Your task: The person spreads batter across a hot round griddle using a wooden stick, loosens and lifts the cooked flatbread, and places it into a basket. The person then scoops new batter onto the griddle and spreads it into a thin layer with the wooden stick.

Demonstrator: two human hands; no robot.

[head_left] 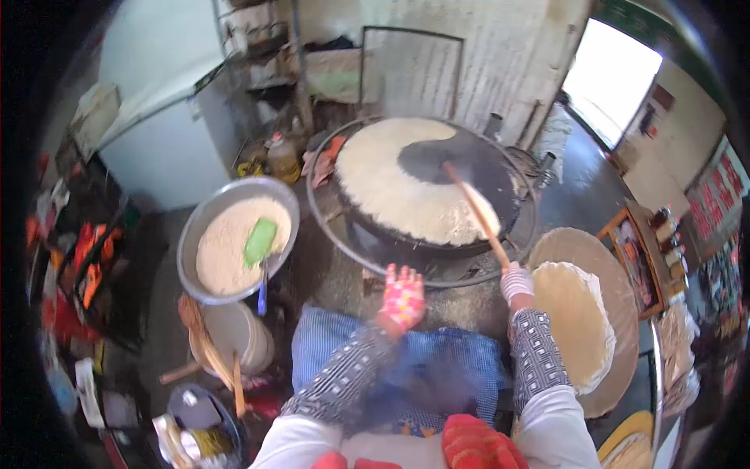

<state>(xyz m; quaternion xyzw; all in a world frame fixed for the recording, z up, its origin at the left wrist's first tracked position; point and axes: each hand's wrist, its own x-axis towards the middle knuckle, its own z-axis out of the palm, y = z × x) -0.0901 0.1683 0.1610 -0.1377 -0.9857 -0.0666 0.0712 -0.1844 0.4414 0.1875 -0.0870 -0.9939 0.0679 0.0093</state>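
My right hand (516,286), in a pale striped glove, is closed round the handle end of a long wooden tool (478,216). The tool's far end rests on a large round black griddle (473,160), where pale batter (391,187) covers the left and front in a curved band; the dark middle and right side show bare. My left hand (403,297), in a pink patterned glove, is held in front of the griddle with fingers spread and nothing in it. A metal ring (328,233) surrounds the griddle.
At left stands a metal basin (190,266) of batter with a green scoop (259,241), above a white bucket (262,340) with wooden sticks. A round tray (621,375) holding a thin flatbread (566,313) is at right. An oil jug (283,160) stands behind the basin.
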